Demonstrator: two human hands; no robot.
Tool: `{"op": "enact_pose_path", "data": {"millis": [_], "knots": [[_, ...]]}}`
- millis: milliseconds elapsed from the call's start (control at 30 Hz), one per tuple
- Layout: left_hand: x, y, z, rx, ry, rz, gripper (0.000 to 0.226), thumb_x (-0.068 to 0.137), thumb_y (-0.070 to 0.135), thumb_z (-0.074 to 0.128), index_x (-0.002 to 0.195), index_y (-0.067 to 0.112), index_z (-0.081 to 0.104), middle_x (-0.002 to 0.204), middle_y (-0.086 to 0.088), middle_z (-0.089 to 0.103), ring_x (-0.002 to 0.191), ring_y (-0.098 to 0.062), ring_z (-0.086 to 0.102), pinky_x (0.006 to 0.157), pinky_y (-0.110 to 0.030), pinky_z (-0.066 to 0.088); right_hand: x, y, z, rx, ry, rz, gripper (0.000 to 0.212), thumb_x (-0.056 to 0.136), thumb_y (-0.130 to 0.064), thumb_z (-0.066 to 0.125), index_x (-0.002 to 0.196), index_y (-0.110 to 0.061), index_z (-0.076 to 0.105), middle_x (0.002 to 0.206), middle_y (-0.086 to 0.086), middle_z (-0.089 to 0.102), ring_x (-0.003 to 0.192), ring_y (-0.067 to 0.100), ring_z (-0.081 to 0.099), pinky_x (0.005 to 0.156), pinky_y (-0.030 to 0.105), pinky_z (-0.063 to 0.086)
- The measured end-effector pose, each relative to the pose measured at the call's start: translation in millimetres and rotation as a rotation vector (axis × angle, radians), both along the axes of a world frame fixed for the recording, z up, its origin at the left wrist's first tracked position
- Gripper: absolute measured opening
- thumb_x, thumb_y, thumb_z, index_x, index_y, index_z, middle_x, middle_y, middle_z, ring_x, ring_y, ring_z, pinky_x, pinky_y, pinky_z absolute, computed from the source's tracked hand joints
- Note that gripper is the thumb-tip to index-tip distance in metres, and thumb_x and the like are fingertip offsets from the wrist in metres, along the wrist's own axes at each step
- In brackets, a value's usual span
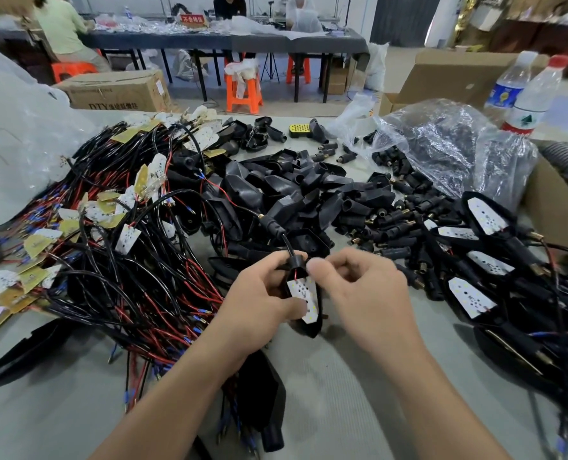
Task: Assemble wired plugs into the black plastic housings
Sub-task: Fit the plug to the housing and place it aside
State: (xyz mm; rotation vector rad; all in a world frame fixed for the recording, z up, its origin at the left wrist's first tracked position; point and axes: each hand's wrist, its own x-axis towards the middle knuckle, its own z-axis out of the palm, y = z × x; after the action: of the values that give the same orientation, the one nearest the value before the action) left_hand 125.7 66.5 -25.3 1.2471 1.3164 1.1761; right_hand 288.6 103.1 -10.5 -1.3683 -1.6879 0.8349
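- A clear plastic bag (pixel 442 144) is lying open at the far right of the grey surface (pixel 342 376), holding black plug connectors, with loose plugs (pixel 392 224) spilling out before its mouth.
- A cardboard box (pixel 548 197) is standing at the right edge beside the bag; its contents are mostly hidden.
- Two water bottles (pixel 521 94) are standing behind the bag.
- The left hand (pixel 259 293) is gripping a black housing (pixel 309 327) just above the surface, fingers curled round its side and thumb pressing on the white LED board (pixel 302 298) seated inside it.
- The right hand (pixel 359 283) is meeting it from the other side, fingers curled, thumb and forefinger closing together on the housing's narrow neck, where a black lead (pixel 287 242) is running out and up.
- A tangle of wired boards (pixel 110 227) is sprawling to the left, a heap of empty housings (pixel 292 190) is sitting in the middle, and finished units (pixel 485 227) are piling up on the right.
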Motion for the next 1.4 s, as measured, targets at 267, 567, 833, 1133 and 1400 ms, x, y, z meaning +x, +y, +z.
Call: {"op": "enact_pose_path", "data": {"millis": [267,567,833,1133,1400], "knots": [[2,-3,2,0.098,0.258,-0.235,0.073,0.09,-0.004,0.053,0.147,0.042,0.053,0.136,0.003,0.068,0.133,-0.04,0.056,0.116,-0.062,0.038,-10,33,35,-0.344,0.277,0.235,0.041,0.101,-0.038,0.056,0.097,-0.001,0.072,0.084,0.007,0.073,0.076,0.014,0.063,0.071,0.033,0.049],[-3,-1,1,0.228,0.045,0.15,0.026,0.094,0.013,0.061,0.11,0.033,0.068,0.084,0.008,0.073,0.074,-0.006,0.061,0.072,-0.018,0.045,13,46,51,-0.415,0.855,0.346,0.021,0.095,0.0,0.057,0.097,-0.016,0.071,0.087,0.008,0.073,0.07,0.015,0.06,0.065,0.023,0.051],[-6,6,-8,0.22,0.041,0.319,0.038,0.097,0.006,0.066,0.096,0.042,0.079,0.091,0.012,0.078,0.075,0.0,0.067,0.062,-0.019,0.054,23,36,10,-0.459,0.941,0.257,0.024,0.089,0.01,0.059,0.095,-0.014,0.062,0.094,0.015,0.074,0.076,0.024,0.072,0.069,0.03,0.06],[-11,8,-11,0.17,0.175,0.303,0.039,0.1,0.013,0.06,0.098,0.049,0.074,0.075,0.002,0.069,0.064,-0.011,0.053,0.064,-0.031,0.046,12,28,5,-0.427,0.872,0.305,0.034,0.091,0.019,0.052,0.102,-0.013,0.059,0.101,0.015,0.076,0.092,0.022,0.072,0.084,0.036,0.062],[-11,9,-12,0.16,0.077,0.237,0.034,0.101,0.01,0.06,0.102,0.039,0.078,0.076,0.006,0.067,0.069,-0.01,0.057,0.06,-0.023,0.053,7,24,6,-0.392,0.843,0.335,0.038,0.089,0.024,0.049,0.098,-0.012,0.058,0.099,0.013,0.077,0.087,0.02,0.072,0.084,0.033,0.06]]}}
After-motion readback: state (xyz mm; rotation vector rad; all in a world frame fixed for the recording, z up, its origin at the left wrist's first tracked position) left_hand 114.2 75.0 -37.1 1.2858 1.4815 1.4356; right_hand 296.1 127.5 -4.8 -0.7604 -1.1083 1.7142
